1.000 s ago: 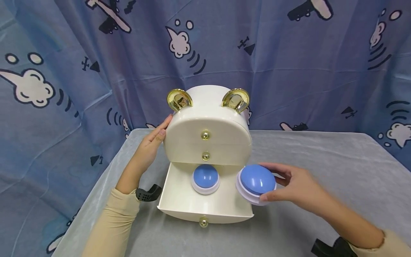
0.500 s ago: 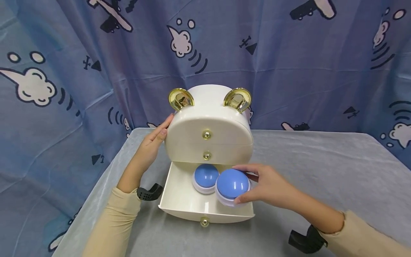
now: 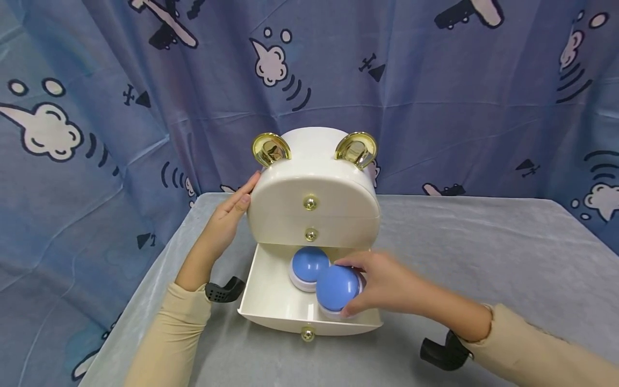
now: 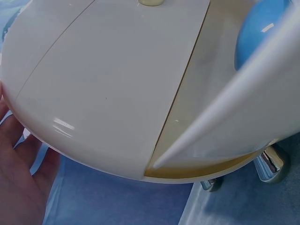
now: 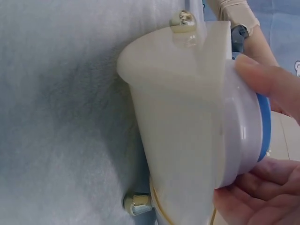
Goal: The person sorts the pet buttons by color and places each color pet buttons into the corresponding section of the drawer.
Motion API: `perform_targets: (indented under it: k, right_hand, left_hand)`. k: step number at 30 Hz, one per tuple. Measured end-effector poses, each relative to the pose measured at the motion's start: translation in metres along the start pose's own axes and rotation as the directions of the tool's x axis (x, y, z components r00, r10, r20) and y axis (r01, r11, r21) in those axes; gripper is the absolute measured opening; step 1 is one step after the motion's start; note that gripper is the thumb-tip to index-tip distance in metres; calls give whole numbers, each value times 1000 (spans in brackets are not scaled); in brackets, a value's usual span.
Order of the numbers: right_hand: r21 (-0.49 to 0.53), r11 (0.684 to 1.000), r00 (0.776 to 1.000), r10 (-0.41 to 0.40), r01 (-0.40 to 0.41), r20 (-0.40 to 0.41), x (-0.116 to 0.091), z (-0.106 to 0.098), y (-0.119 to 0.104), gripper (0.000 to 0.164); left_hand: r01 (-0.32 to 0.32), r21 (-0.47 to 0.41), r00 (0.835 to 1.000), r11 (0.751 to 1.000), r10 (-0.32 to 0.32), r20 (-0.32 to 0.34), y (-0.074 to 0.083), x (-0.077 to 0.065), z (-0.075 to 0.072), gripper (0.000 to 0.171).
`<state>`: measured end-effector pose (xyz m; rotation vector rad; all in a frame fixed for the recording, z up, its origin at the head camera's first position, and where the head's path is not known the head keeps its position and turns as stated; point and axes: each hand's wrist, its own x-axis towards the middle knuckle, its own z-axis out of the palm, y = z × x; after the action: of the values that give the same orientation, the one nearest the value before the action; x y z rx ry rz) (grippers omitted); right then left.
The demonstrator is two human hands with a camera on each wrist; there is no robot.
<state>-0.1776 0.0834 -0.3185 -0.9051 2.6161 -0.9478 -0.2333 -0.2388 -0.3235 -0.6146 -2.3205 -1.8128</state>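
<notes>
A white storage box [image 3: 290,215] with a rounded top and gold ears stands on the table, its bottom drawer [image 3: 271,303] pulled out. My left hand [image 3: 224,223] rests along the box's left side, fingers fairly straight. Thumb and fingers of my right hand [image 3: 387,282] grip a round push button [image 3: 336,288] with a blue dome and white base, over the drawer's right front part. In the right wrist view its white base [image 5: 241,126] shows at the drawer's rim, partly behind the thumb. A second, similar blue button [image 3: 308,263] sits farther back in the drawer, partly overlapped by the held one.
Two shut upper drawers carry small gold knobs [image 3: 310,202], and the open one has a gold knob [image 3: 308,334] in front. A grey cloth covers the table [image 3: 483,252]. Behind it hangs a blue patterned curtain [image 3: 329,64].
From beyond the drawer's right edge, my right hand has carried the held button leftward over the drawer and close to the second button. My left hand stays on the box.
</notes>
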Motion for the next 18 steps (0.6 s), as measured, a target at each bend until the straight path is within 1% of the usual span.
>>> perform_targets:
  k: [3, 6, 15, 18]
  right_hand:
    - [-18, 1000, 999, 10, -9, 33, 3, 4, 0, 75]
    - [-43, 999, 999, 11, -9, 47, 5, 7, 1, 74]
    - [-117, 993, 999, -2, 7, 41, 8, 17, -1, 71]
    - [-148, 989, 999, 4, 2, 42, 10, 20, 0, 70]
  left_hand:
    - [0, 1, 1000, 1000, 0, -1, 0, 0, 0, 48]
    - [-1, 4, 1000, 1000, 1, 0, 0, 0, 0, 48]
    - [2, 6, 1000, 1000, -2, -6, 0, 0, 0, 48]
    - [1, 8, 1000, 1000, -1, -4, 0, 0, 0, 48]
